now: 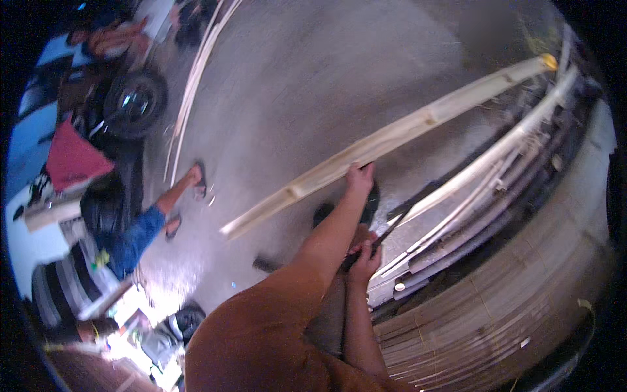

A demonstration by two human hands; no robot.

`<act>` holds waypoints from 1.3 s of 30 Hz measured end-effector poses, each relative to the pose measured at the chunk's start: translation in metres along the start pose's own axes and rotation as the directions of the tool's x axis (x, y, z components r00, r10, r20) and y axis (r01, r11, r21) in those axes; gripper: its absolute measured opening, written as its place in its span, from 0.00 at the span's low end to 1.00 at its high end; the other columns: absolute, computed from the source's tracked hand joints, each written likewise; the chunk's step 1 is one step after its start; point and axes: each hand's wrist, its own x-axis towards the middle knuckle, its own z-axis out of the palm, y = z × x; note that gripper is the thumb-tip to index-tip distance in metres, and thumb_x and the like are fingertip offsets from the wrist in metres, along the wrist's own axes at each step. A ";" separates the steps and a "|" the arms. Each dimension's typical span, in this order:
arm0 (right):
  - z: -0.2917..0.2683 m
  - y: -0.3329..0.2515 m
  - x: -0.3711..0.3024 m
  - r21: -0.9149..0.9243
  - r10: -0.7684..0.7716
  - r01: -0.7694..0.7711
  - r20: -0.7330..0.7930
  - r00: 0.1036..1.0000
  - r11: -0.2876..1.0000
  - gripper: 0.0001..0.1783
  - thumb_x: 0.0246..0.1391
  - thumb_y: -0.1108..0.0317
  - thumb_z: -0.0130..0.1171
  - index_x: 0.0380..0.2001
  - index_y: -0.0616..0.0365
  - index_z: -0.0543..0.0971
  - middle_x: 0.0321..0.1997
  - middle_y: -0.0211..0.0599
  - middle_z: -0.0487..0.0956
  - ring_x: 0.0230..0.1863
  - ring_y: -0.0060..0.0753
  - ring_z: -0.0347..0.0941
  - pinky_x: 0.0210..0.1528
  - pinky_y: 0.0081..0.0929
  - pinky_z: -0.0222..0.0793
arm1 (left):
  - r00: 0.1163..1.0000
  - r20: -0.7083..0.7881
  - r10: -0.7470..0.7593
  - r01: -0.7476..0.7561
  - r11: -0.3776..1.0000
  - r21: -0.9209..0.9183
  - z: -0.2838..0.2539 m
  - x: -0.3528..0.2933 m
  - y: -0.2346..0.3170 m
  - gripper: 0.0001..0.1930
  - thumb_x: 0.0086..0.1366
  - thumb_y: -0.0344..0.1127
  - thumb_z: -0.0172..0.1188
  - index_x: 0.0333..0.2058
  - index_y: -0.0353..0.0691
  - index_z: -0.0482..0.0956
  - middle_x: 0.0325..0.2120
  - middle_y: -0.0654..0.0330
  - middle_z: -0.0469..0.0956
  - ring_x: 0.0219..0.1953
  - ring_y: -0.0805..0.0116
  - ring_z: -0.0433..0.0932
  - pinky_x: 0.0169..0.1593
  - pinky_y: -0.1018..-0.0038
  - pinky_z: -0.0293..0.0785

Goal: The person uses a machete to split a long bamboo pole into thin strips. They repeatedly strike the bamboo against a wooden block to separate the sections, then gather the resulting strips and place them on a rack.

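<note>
Your left grip [361, 175] clamped on 1 long pale strip [424, 121] near its middle, your right grip [366, 256] closed around 1 dark narrow tool [394, 227], fingers curled

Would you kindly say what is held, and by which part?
The left hand holds a wide strip near mid-length; the right hand grips a dark tool by its near end.
</note>
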 end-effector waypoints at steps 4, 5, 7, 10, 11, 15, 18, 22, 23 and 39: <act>-0.022 0.009 0.005 0.166 0.061 -0.052 -0.046 0.997 0.985 0.19 0.66 0.60 0.53 0.52 0.63 0.71 0.24 0.28 0.70 0.21 0.19 0.66 0.24 0.20 0.65 | 0.987 0.011 -0.160 0.154 0.930 -0.333 0.054 -0.073 0.095 0.19 0.66 0.28 0.45 0.54 0.28 0.68 0.53 0.45 0.71 0.57 0.50 0.71 0.63 0.54 0.70; -0.034 0.022 0.001 0.169 0.010 0.008 -0.108 0.994 0.986 0.18 0.65 0.57 0.57 0.46 0.62 0.73 0.23 0.28 0.71 0.21 0.19 0.66 0.23 0.21 0.65 | 0.991 -0.041 -0.128 0.097 0.893 -0.439 0.056 -0.080 0.119 0.20 0.66 0.27 0.44 0.55 0.28 0.66 0.53 0.43 0.70 0.59 0.48 0.70 0.65 0.52 0.69; -0.034 -0.012 -0.011 0.171 0.084 -0.059 -0.144 0.986 0.984 0.17 0.63 0.62 0.55 0.50 0.60 0.70 0.22 0.29 0.70 0.20 0.21 0.66 0.22 0.22 0.65 | 0.992 0.072 0.100 -0.089 0.985 -0.149 0.045 -0.090 0.162 0.21 0.64 0.26 0.45 0.56 0.30 0.65 0.53 0.43 0.69 0.59 0.46 0.69 0.64 0.50 0.69; -0.059 0.008 -0.017 0.058 0.074 -0.061 -0.259 0.963 0.996 0.20 0.60 0.63 0.57 0.52 0.60 0.68 0.22 0.30 0.70 0.20 0.23 0.68 0.21 0.24 0.66 | 0.991 0.019 0.133 -0.122 0.947 -0.297 0.076 -0.167 0.286 0.26 0.60 0.27 0.48 0.59 0.32 0.60 0.53 0.45 0.69 0.56 0.45 0.72 0.58 0.49 0.74; -0.066 0.014 -0.016 -0.001 0.038 -0.040 -0.301 0.953 0.999 0.21 0.59 0.62 0.58 0.52 0.60 0.68 0.23 0.30 0.71 0.20 0.24 0.68 0.21 0.25 0.66 | 0.980 0.076 0.184 -0.153 0.940 -0.305 0.081 -0.196 0.328 0.29 0.58 0.28 0.50 0.60 0.33 0.58 0.53 0.46 0.69 0.54 0.45 0.73 0.56 0.50 0.76; -0.047 -0.090 -0.032 -0.159 -0.132 0.088 -0.292 0.947 0.983 0.25 0.55 0.62 0.60 0.52 0.62 0.67 0.25 0.34 0.73 0.17 0.26 0.69 0.19 0.27 0.68 | 0.755 -0.047 0.653 -0.652 0.757 0.044 0.157 -0.331 0.466 0.29 0.60 0.33 0.51 0.59 0.29 0.61 0.52 0.46 0.71 0.49 0.51 0.77 0.53 0.59 0.77; -0.043 -0.151 -0.025 -0.053 -0.014 0.008 -0.116 0.993 0.999 0.26 0.56 0.65 0.58 0.54 0.64 0.63 0.24 0.36 0.74 0.16 0.27 0.69 0.17 0.29 0.67 | 0.576 0.012 0.817 -0.816 0.575 0.058 0.184 -0.369 0.545 0.28 0.62 0.34 0.50 0.60 0.28 0.61 0.55 0.46 0.69 0.51 0.53 0.76 0.56 0.62 0.74; -0.023 -0.259 -0.042 -0.047 -0.191 0.197 0.110 0.975 0.979 0.24 0.60 0.67 0.55 0.56 0.61 0.63 0.24 0.34 0.74 0.20 0.26 0.71 0.22 0.26 0.69 | 0.378 0.130 0.917 -0.922 0.385 -0.031 0.226 -0.405 0.604 0.30 0.65 0.38 0.52 0.63 0.29 0.58 0.58 0.45 0.67 0.55 0.54 0.73 0.60 0.61 0.69; -0.018 -0.283 -0.047 -0.027 -0.252 0.260 0.163 0.954 0.965 0.23 0.61 0.67 0.55 0.57 0.61 0.63 0.25 0.34 0.74 0.21 0.25 0.72 0.23 0.26 0.69 | 0.397 0.156 0.905 -0.904 0.415 -0.106 0.241 -0.405 0.611 0.31 0.66 0.39 0.52 0.63 0.29 0.58 0.57 0.44 0.68 0.56 0.54 0.72 0.61 0.61 0.68; 0.112 -0.639 -0.225 0.096 -0.934 0.992 0.338 -0.113 -0.086 0.28 0.66 0.48 0.45 0.53 0.64 0.76 0.24 0.38 0.79 0.25 0.33 0.78 0.32 0.30 0.75 | 0.100 0.793 0.602 -0.578 0.683 -0.446 0.529 -0.507 0.653 0.53 0.62 0.77 0.31 0.71 0.38 0.39 0.72 0.54 0.43 0.73 0.58 0.45 0.73 0.60 0.41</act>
